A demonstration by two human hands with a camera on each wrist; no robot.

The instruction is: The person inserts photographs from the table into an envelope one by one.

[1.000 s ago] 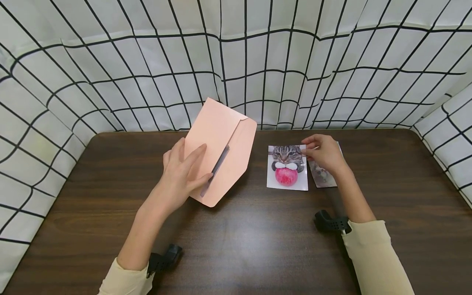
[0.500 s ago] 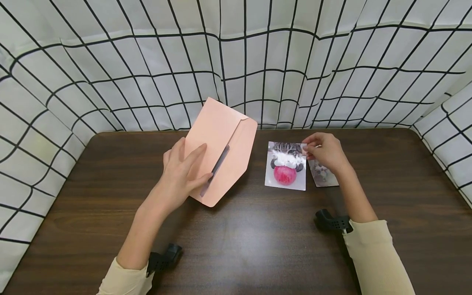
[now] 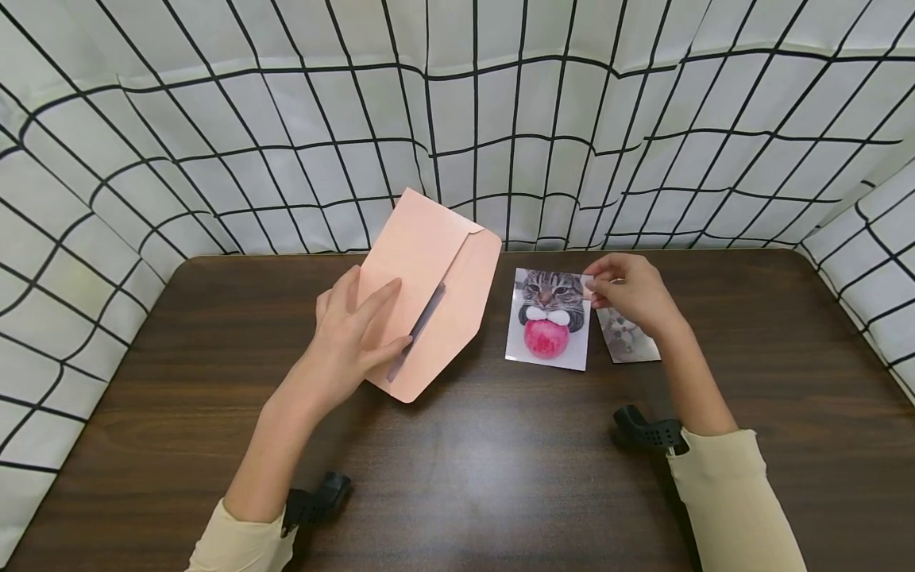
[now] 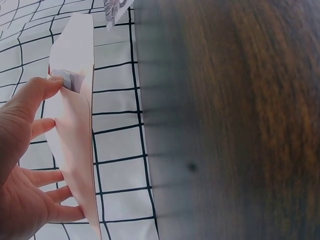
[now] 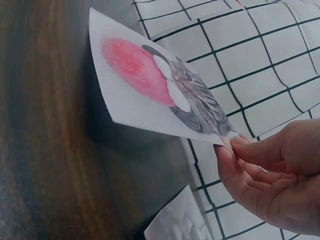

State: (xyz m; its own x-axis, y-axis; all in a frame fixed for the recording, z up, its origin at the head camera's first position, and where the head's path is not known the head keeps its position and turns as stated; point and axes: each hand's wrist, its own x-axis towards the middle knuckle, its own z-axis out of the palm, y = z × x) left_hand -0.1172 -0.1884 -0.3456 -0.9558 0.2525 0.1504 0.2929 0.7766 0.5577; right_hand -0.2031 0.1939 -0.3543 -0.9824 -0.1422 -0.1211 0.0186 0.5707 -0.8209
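Observation:
A pink envelope (image 3: 446,318), flap opened out, lies tilted at the middle-left of the table in the head view. My left hand (image 3: 350,330) rests on it with fingers spread, its thumb touching a greyish piece (image 4: 70,80) that shows in the envelope's mouth. Between thumb and fingertips, my right hand (image 3: 632,294) pinches the upper right corner of a square photo card (image 3: 546,318). The card has a tabby cat and a pink round shape on white. In the right wrist view this card (image 5: 145,80) is held up off the table at a slant.
A second, greyish photo card (image 3: 629,338) lies on the table under my right hand, partly hidden by it. The dark wooden table (image 3: 457,477) ends at the back against a white cloth wall (image 3: 450,111) with black grid lines. Black wrist straps (image 3: 318,500) sit by both sleeves.
The right hand has shifted the cat photo card slightly left and up, and its glare has come and gone. The left hand stays on the envelope, which barely moved.

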